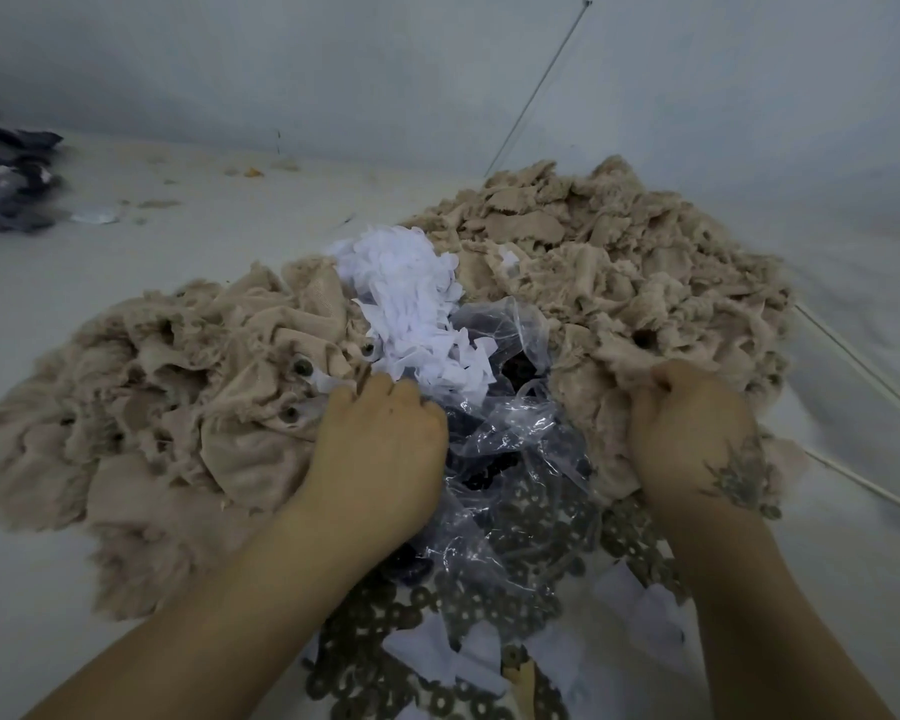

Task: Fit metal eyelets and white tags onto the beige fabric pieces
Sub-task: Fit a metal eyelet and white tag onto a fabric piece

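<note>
Two heaps of beige fabric pieces lie on the table: a left heap [178,407] whose pieces carry dark metal eyelets, and a larger right heap [619,262]. Between them sits a pile of white tags [411,304] beside a crumpled clear plastic bag [505,433]. Loose metal eyelets [489,589] are spread at the near edge. My left hand [380,454] has its fingers curled down at the edge of the white tags and the left heap; what it holds is hidden. My right hand [692,433] grips a beige fabric piece [630,361] at the front of the right heap.
The table [126,252] is covered in pale cloth with small scraps at the back. Dark fabric [6,174] lies at the far left edge. A thin cord [541,85] runs up the wall, and white cords [863,366] cross the table at right.
</note>
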`<move>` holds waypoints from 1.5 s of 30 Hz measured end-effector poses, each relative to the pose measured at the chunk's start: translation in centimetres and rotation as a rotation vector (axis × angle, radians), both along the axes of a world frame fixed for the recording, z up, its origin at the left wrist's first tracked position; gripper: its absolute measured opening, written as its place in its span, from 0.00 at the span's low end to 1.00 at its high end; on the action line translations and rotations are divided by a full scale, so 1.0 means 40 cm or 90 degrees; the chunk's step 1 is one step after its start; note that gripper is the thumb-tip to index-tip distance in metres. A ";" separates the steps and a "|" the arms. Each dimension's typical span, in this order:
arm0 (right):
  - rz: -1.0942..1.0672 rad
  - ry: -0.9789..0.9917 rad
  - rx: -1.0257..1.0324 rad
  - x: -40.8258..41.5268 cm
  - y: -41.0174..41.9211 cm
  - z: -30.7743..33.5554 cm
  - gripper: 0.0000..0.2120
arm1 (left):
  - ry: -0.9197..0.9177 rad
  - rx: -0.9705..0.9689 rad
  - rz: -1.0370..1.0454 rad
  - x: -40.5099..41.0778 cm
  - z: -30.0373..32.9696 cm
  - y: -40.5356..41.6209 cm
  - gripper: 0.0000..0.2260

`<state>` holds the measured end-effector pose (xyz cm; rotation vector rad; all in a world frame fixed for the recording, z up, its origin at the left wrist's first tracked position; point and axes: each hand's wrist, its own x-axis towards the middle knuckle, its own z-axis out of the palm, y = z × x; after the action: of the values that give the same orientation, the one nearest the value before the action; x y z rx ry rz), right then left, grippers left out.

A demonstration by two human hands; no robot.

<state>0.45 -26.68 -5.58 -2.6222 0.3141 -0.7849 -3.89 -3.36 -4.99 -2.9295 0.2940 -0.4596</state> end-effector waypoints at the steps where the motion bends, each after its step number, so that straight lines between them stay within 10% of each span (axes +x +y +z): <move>1: 0.021 -0.074 0.017 -0.004 0.009 0.007 0.08 | -0.008 -0.018 -0.022 -0.005 -0.007 -0.017 0.03; 5: 0.146 -0.267 0.127 -0.024 0.067 0.044 0.04 | -0.062 -0.202 -0.134 0.003 -0.011 -0.059 0.06; 10: 0.405 -0.156 0.464 -0.040 0.144 0.039 0.10 | 0.170 -0.695 -0.202 0.030 0.007 -0.119 0.12; 16: 0.440 -0.145 0.515 -0.033 0.130 -0.003 0.07 | 0.234 -1.187 -0.101 0.054 -0.018 -0.125 0.06; 20: 0.301 -0.118 0.301 -0.018 0.100 -0.012 0.19 | 0.258 -1.360 -0.053 0.070 -0.010 -0.105 0.09; 25: 0.445 0.139 0.594 -0.010 0.098 -0.008 0.21 | 0.321 -1.466 -0.084 0.080 0.031 -0.082 0.09; 27: 0.471 0.157 0.651 -0.018 0.111 -0.003 0.06 | 0.334 -1.491 -0.055 0.083 0.044 -0.076 0.10; 37: 0.361 0.213 1.003 -0.016 0.106 -0.036 0.13 | 0.391 -1.508 -0.031 0.080 0.013 -0.048 0.17; 45: 0.306 -0.120 0.395 -0.040 0.142 -0.041 0.12 | 0.147 -1.362 -0.056 0.063 0.028 -0.065 0.10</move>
<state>-1.13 -21.00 -7.23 -1.9099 -0.1167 -0.6288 -1.36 -5.97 -3.86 -5.0556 -0.4172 -0.6401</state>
